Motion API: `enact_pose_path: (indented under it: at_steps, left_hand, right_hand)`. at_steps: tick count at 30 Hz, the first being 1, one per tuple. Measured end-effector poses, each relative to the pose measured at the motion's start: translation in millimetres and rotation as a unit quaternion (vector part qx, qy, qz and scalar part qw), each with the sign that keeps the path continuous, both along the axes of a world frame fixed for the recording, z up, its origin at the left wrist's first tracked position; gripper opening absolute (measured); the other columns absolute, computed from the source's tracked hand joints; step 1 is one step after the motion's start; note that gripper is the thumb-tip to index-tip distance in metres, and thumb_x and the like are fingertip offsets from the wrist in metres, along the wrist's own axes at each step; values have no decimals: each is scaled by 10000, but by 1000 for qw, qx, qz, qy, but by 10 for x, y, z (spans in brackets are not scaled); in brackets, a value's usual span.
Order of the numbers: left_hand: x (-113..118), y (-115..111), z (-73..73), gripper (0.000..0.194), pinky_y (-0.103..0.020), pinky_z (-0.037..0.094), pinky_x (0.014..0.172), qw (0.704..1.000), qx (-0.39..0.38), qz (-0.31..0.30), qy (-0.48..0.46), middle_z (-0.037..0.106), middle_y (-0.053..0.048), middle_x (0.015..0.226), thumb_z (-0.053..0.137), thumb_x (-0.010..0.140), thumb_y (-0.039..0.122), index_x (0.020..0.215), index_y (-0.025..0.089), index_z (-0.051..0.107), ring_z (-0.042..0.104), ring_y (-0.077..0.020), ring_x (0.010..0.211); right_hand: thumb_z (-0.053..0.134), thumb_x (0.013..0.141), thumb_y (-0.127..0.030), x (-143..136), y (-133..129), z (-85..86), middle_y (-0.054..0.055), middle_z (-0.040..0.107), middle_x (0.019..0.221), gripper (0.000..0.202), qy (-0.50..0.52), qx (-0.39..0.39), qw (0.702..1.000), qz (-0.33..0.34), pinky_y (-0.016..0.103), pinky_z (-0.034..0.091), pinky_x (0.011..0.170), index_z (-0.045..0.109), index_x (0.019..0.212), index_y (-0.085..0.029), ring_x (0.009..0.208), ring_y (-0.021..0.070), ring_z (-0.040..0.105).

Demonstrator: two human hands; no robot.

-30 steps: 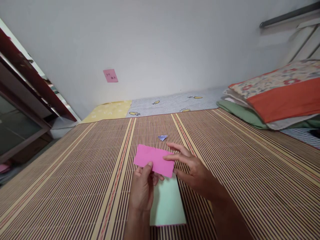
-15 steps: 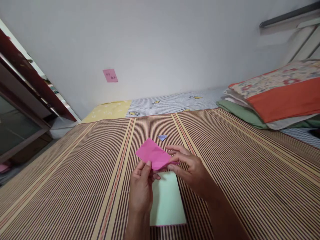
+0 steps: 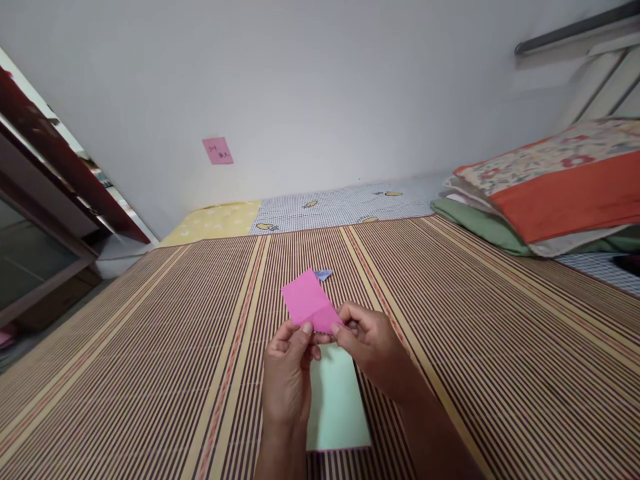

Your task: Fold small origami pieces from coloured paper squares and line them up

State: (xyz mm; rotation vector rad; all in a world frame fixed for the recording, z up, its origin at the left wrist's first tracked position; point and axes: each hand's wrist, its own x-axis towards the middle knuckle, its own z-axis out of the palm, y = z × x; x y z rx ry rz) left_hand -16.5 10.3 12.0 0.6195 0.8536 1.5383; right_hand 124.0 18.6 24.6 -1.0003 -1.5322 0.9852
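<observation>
Pale wall [image 3: 320,87] bearing a pink note [image 3: 218,151]; striped mat [image 3: 190,333] below.

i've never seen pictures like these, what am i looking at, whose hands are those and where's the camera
There is no machine here: a person works with two bare hands, and all three pictures come from one camera worn on the head, looking forward and down. The left hand and right hand hold a pink sheet of paper between them, with a crease across it. Beneath it, on a striped mat, lies a pale green sheet or pad. Just beyond the pink paper is a small bluish piece, partly hidden. Folded bedding is piled at the right, and a pink note is on the wall.
</observation>
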Motion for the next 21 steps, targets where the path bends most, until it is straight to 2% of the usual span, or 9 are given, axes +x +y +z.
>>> enact_pose_path:
  at_steps: [5,10,12,15,18,21]
  left_hand:
    - [29,-4,-9,300,-163,483,508,999,-1,13,-36,740,-41,662,911,662,215,810,144,659,679,-125,581]
    - [57,-25,18,374,-144,487,483,996,-5,42,-73,730,3,670,934,614,173,842,162,639,687,-112,556]
    - [60,-31,30,410,-152,521,513,995,-12,56,-82,735,17,696,944,584,152,860,170,641,728,-132,609]
    - [61,-32,19,331,-233,601,697,998,11,46,-47,773,-23,811,911,658,184,870,168,657,773,-182,783]
    - [54,-37,-22,177,-275,591,796,998,50,11,41,782,-47,911,826,778,215,900,172,704,761,-190,872]
    - [24,-53,-58,77,-314,561,890,986,88,1,145,774,-62,989,758,827,191,903,180,754,728,-211,981]
  right_hand:
    - [610,866,-241,-6,34,-101,-4,605,727,108,25,-23,999,-23,276,458,615,548,785,-207,673,161,596]
    - [644,827,-222,1,94,-162,-1,643,749,106,87,-40,995,-25,308,513,654,548,868,-212,694,177,645]
    - [637,827,-200,32,104,-130,18,691,821,207,80,-44,996,-12,337,531,716,580,1026,-202,755,192,676]
    - [673,806,-174,95,78,-30,55,732,1020,466,5,-25,999,-30,371,513,822,597,1264,-213,957,229,679]
    - [747,785,-209,135,24,71,50,725,1071,368,-34,-10,998,-48,369,495,797,693,1148,-239,970,242,651]
    - [744,813,-200,156,-18,126,44,717,1058,177,23,41,998,-37,399,495,881,731,985,-238,1019,245,655]
